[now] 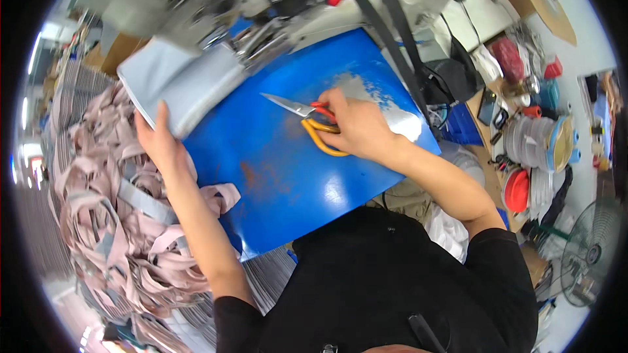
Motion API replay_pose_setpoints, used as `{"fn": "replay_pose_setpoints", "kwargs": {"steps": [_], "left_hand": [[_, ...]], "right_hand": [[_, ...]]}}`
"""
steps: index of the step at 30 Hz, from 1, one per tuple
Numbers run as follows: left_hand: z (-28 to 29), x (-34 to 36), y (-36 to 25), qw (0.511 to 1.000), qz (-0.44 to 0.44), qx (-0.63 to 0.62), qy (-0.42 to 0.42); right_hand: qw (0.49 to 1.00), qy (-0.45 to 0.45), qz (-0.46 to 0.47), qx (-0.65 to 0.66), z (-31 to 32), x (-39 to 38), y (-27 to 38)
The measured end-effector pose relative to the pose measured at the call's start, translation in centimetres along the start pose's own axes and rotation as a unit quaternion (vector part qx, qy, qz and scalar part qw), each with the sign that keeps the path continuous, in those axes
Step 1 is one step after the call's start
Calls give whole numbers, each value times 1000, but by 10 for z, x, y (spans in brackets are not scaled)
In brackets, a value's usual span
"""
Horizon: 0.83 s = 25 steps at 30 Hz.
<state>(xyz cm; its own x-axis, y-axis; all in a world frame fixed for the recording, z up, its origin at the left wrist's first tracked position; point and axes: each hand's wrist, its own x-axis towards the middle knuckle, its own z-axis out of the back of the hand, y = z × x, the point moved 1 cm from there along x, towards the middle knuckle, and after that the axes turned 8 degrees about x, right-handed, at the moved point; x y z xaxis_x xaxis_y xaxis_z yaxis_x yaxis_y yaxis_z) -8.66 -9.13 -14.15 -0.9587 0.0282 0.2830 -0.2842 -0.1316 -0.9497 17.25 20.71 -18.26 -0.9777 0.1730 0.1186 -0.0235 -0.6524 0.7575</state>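
My left hand [159,142] grips the near edge of a light grey fabric piece [180,82], thumb on top and fingers underneath. The fabric's far right corner reaches the metal parts of a sewing machine [261,42]. Over the blue work surface [281,189], my right hand [360,124] is closed around a pair of scissors [320,127] with orange and red handles. Their pointed blades are aimed left, toward the fabric but apart from it. The fingers inside the handles are partly hidden.
Pinkish strips [118,222] are heaped left of the blue surface, beside stacked grey striped material [46,222]. Dark straps [399,33] run along the far right. Further right are tape rolls [533,140], a phone [487,106] and a caged fan [592,252].
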Motion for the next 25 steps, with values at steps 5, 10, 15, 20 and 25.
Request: {"fn": "replay_pose_setpoints", "kwargs": {"steps": [5, 10, 15, 20, 25], "left_hand": [[-63, 167, 15, 996, -12, -55, 74], [-37, 199, 91, 991, 44, -29, 121], [-87, -34, 22, 978, -24, 179, 104], [-61, -209, 17, 932, -142, 294, 156], [-67, -228, 2, 859, -211, 420, 202]], "right_hand": [[993, -54, 93, 56, -1, -18, -4], [951, -206, 196, 119, 48, -44, -7], [850, -521, 28, 76, 129, -129, -115], [738, -486, -463, -66, 139, -246, -394], [669, -409, -611, -110, 176, -244, -474]]}}
